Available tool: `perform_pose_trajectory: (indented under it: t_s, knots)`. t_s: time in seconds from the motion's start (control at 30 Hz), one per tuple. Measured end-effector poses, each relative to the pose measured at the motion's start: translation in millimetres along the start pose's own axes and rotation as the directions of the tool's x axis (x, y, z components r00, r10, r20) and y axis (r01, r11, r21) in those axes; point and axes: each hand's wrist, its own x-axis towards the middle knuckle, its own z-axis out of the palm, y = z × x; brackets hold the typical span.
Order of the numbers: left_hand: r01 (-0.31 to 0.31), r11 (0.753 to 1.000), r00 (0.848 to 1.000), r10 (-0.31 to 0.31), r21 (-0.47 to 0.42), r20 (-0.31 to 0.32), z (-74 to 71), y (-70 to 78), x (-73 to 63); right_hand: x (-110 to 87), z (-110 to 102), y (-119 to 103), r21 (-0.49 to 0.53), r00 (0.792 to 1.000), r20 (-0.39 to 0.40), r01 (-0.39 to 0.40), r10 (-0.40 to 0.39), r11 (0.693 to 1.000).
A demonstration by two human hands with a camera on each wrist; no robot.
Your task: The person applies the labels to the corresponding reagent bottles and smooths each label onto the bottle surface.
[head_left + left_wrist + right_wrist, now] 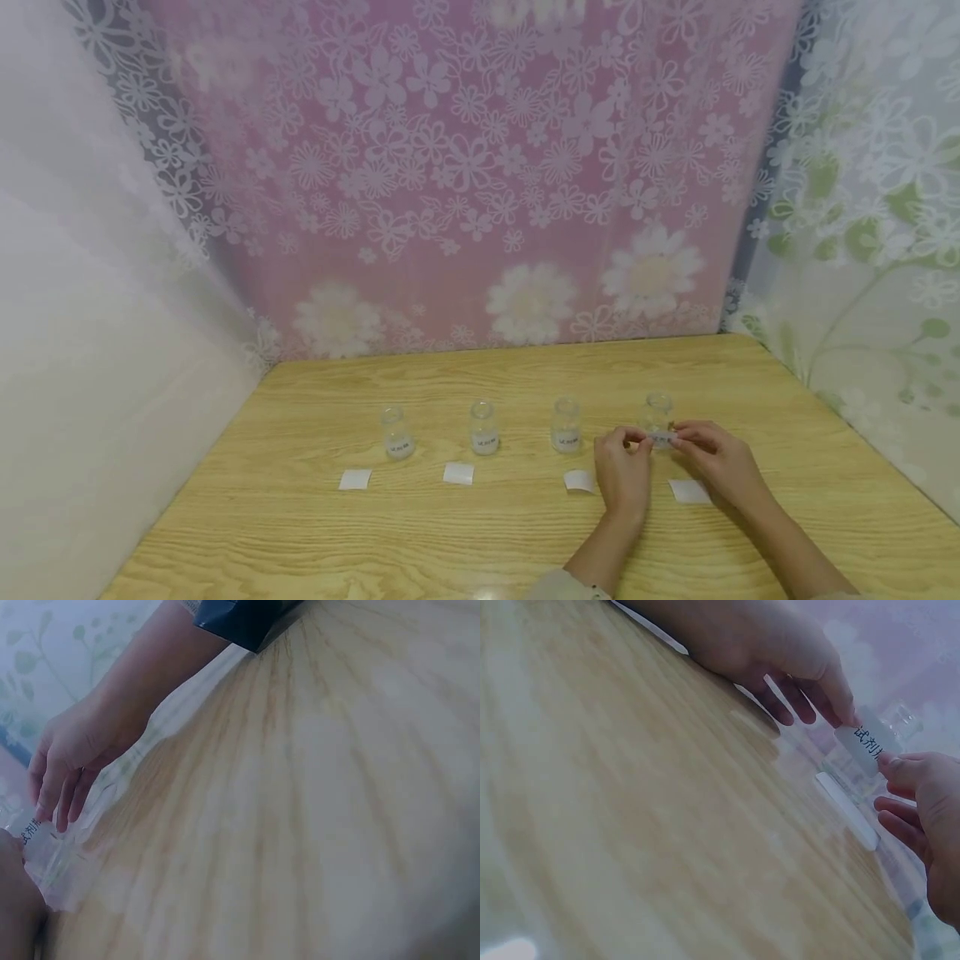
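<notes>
Head view: at lower right of the frame, the left hand [622, 471] and right hand [716, 462] pinch a small label [660, 437] between fingertips in front of the rightmost bottle [657, 410]; three labelled bottles [483, 427] and white paper squares [458, 473] line the wooden table [375, 542].

Left wrist view: only the label's edge shows at far left.

Right wrist view: printed characters on the label, unreadable from above.

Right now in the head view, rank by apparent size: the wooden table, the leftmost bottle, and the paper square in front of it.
1. wooden table, by far the largest.
2. leftmost bottle.
3. paper square, slightly smaller than the bottle; it lies flat and nearer the camera, so this is close.
</notes>
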Motion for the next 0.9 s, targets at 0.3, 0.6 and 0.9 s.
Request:
perform_pose_trajectory:
  t_s: [0.3,0.6,0.9]
  knots:
    - [-0.059,0.998,0.998,0.057,0.038,0.039,0.3,1.1,1.6,0.6,-1,0,0.012,1.0,-0.013,0.019,-0.019,1.0]
    - [-0.07,0.997,0.996,0.069,0.022,0.058,2.4,0.8,5.1,0.6,1,9,0.0,1.0,0.005,0.001,-0.001,1.0]
    - [-0.062,0.998,0.996,0.063,-0.005,0.065,5.3,-1.5,7.2,2.8,4,15,-0.028,1.0,0.001,0.026,-0.026,0.999]
